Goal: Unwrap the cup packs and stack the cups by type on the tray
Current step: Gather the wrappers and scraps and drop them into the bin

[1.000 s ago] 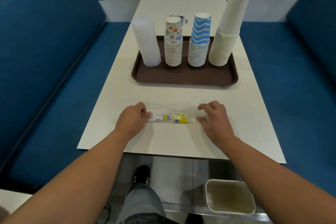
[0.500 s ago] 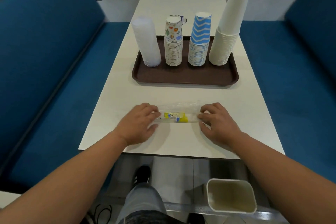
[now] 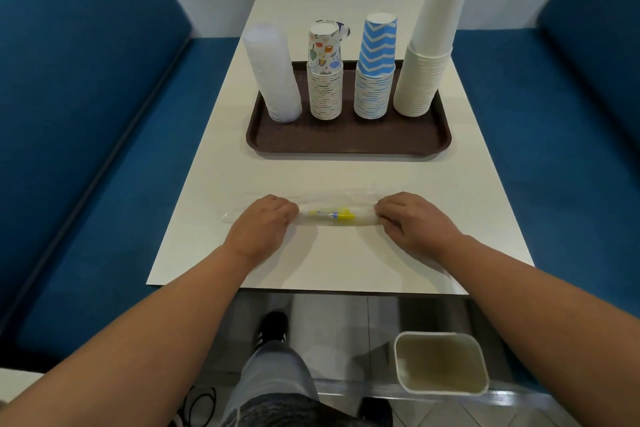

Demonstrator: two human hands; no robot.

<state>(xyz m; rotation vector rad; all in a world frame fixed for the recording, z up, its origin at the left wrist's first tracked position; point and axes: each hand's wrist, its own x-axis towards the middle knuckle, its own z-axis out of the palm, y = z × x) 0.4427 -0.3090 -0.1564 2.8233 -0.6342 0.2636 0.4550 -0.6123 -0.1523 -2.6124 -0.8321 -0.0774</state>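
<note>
Blue benches flank the tabletop; the empty wrapper lies crosswise, left hand and right hand with curled fingers pinching its two ends

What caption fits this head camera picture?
Both hands roll up an empty wrapper while four cup stacks stand on the tray.

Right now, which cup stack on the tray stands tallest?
The plain white stack at the tray's right end; its top rises above the blue zigzag, patterned and clear stacks.
</note>
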